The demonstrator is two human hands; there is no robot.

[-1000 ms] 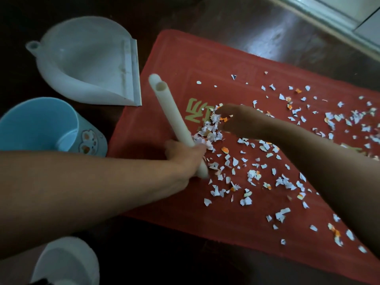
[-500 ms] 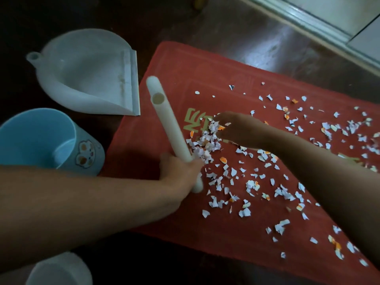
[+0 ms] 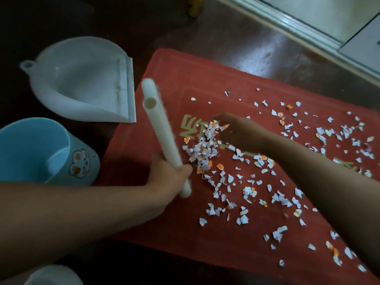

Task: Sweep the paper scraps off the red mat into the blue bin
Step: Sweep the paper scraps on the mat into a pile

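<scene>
Paper scraps (image 3: 202,150) on red mat (image 3: 164,223), head view. L. hand (image 3: 167,175) grips white tube (image 3: 162,132) near its lower end, fingers wrapped round it. The tube slants up and away toward dustpan (image 3: 82,83); its edges are blurred, so it is prob. in motion. R. hand (image 3: 234,130) lies on the mat at the far side of the densest heap, touching it. It is dim and blurred, so cannot tell whether its fingers pinch scraps or merely rake them.

Change vs. 1 s ago: the heap between tube and R. hand reads tighter and more piled, and the tube's lower end has shifted slightly (much of the apparent shift is head motion, since the whole scene sits lower in frame). Both hands keep the same roles throughout.

Meaning for task: gathering stage, not transfer. No scrap is visible in blue bin (image 3: 30,149), which stands off the mat's left edge, just beside it. The dustpan lies flat beyond the bin, untouched, lip toward the mat. Most scraps remain loose across centre and right of the mat, well apart from the heap. Judged progress: early. Many more rakes are needed, then a lift or scoop across to the bin.
</scene>
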